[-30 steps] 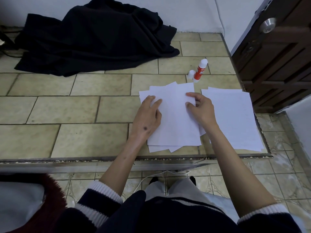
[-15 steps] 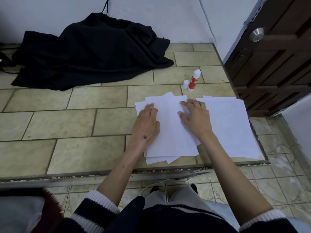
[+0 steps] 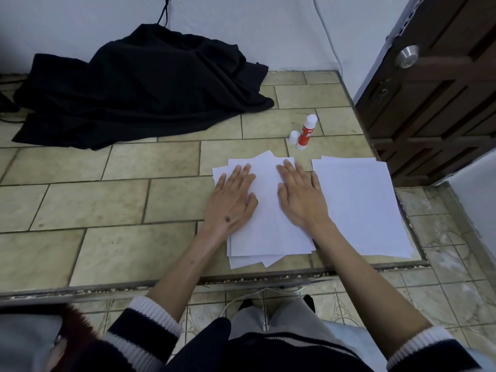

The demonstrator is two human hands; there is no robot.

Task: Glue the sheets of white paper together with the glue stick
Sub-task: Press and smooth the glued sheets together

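Colours on the tiled counter

White sheets of paper, a red glue stick with a white cap, black cloth, olive-beige tiled counter with dark grout, brown door, navy sleeves with white ribbed cuffs.

Head camera looks steeply down, close over tiled counter

The tabletop is tiled in matt, mottled beige ceramic with dark grout lines. The sheets of paper on it are smooth, matt white. The glue stick is glossy red and white plastic. A black cloth lies soft and creased. The door is dark wood with a brushed metal knob.
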